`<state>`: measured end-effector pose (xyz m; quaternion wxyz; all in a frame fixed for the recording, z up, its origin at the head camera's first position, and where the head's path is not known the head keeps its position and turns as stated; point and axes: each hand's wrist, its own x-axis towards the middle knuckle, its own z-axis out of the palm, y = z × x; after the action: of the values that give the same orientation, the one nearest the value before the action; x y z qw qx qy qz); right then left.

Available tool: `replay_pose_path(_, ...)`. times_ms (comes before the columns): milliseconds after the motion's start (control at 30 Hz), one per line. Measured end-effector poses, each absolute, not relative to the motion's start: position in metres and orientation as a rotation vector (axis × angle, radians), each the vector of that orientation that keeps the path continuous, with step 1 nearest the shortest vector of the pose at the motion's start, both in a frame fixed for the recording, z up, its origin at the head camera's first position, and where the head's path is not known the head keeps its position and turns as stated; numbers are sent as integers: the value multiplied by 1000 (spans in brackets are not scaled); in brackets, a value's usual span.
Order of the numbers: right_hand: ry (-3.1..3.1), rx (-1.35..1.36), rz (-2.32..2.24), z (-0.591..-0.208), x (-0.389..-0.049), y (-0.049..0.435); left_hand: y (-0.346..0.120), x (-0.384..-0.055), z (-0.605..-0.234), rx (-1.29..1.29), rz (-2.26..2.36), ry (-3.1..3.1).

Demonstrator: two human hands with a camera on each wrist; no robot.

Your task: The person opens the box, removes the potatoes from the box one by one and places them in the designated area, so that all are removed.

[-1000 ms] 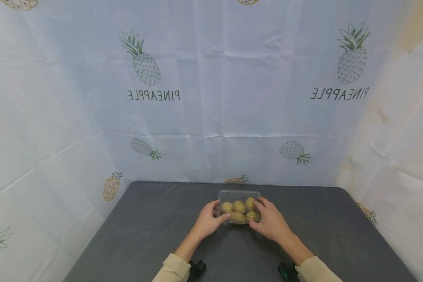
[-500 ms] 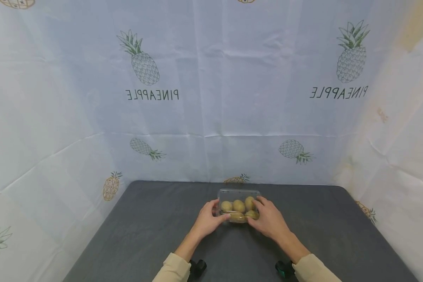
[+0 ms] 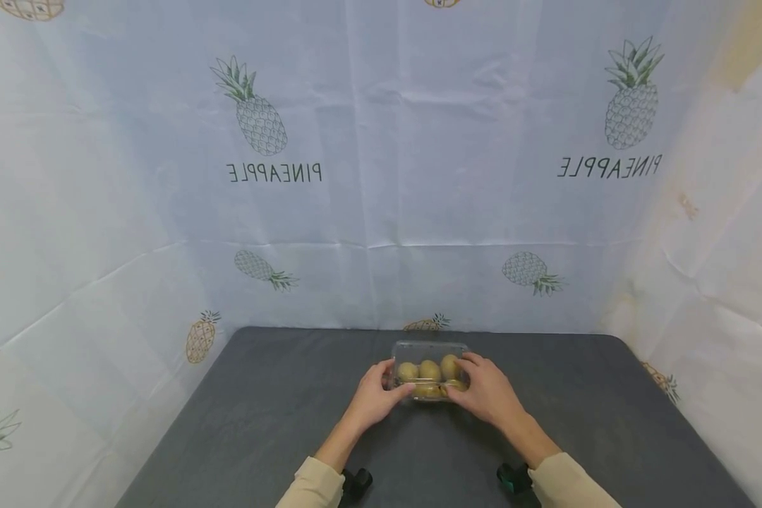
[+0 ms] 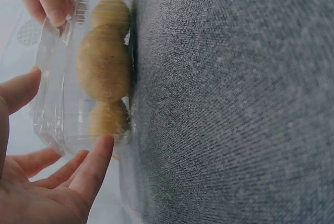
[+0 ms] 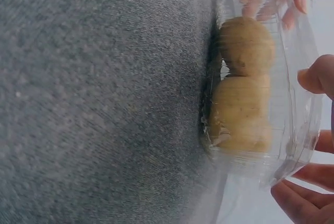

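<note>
Nearest the bottom edge of the head view, pale sleeves (image 3: 314,483) are flanking two small black devices (image 3: 358,483). Just beyond, low in the frame, the left hand (image 3: 371,397) is gripping one end of the clear container (image 3: 429,349) and the right hand (image 3: 492,395) is gripping the other. The container is sitting a little right of the frame's centre line, apparently resting on the dark tabletop (image 3: 279,402), with potato-like rounds (image 3: 430,370) showing through its walls. I'm judging that matched, gentle pressure is suiting this hold: thin plastic is likely buckling under a hard pinch, and a tilted base is risking rolling contents. I'm not managing to tell whether the lid (image 4: 49,101) is latched. Farthest off, the pineapple-printed curtain (image 3: 381,176) is filling the upper frame.
</note>
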<state>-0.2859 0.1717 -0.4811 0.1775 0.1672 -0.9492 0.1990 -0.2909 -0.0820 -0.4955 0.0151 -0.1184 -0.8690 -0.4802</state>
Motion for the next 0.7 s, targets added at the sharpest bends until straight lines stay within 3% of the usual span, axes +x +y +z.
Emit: replay_pose_path(700,-2723,541,574,-476,-282,178,-83,-290,-499,-381,-1574,-2657)
